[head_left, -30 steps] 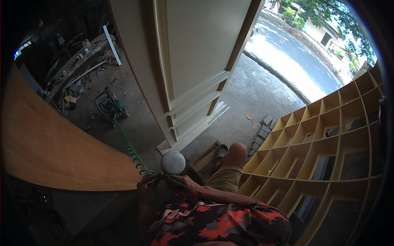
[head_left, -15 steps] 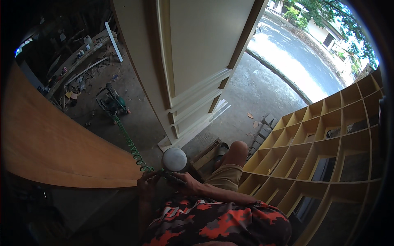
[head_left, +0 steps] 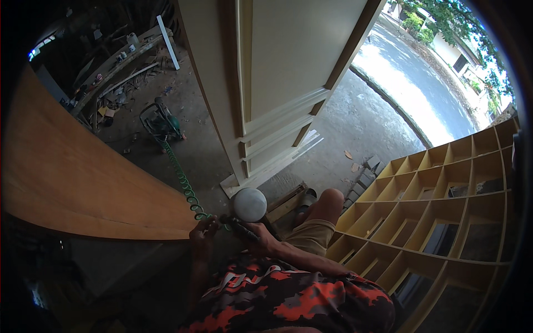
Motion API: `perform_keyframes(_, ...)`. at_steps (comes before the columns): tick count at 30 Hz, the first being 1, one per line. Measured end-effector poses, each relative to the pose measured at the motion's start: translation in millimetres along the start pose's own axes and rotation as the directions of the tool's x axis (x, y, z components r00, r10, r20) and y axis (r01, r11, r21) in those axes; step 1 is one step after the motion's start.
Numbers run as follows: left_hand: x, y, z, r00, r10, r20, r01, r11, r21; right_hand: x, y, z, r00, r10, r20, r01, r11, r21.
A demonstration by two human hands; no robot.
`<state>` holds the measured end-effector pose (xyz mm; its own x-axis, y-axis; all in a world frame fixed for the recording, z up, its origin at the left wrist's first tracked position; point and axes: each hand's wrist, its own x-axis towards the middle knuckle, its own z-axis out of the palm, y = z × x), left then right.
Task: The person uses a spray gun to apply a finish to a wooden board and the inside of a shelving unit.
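My right hand (head_left: 265, 240) is wrapped round a dark spray gun (head_left: 242, 230), held low in front of my shirt. A round, pale grey lid (head_left: 250, 205) shows just beyond the gun; it looks like the cup on top, though the join is hidden. My left hand (head_left: 203, 228) pinches the near end of a green coiled air hose (head_left: 190, 195), a short way left of the gun. Whether the hose end touches the gun's fitting is too small to tell. The hose runs away to a green air compressor (head_left: 164, 123) on the floor.
A curved orange-brown wood panel (head_left: 105, 183) lies at my left. Ahead stands a tall cream panelled door (head_left: 294, 61) on a pale board. A yellowish wooden grid of compartments (head_left: 411, 205) leans at my right. Farther off are a cluttered bench (head_left: 119, 64) and a sunlit road (head_left: 405, 66).
My left hand has moved slightly away from my right hand, with the hose end in its fingers. The whole view has shifted a little; the right hand still grips the spray gun.
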<state>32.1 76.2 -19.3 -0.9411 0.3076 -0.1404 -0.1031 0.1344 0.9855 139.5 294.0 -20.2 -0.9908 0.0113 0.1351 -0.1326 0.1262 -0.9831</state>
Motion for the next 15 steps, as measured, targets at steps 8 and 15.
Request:
perform_keyframes(8,-3.2,-3.8,-8.7,0.999,-0.045,0.001,0.045,0.997,0.066,14.3,-11.0,-17.3,0.984,-0.062,-0.169,0.063,0.998,-0.002)
perform_keyframes(15,-0.5,-13.1,-7.5,1.0,0.011,-0.014,-0.01,0.998,0.065,17.8,-16.8,-23.5,0.985,-0.01,-0.175,0.003,0.999,-0.037)
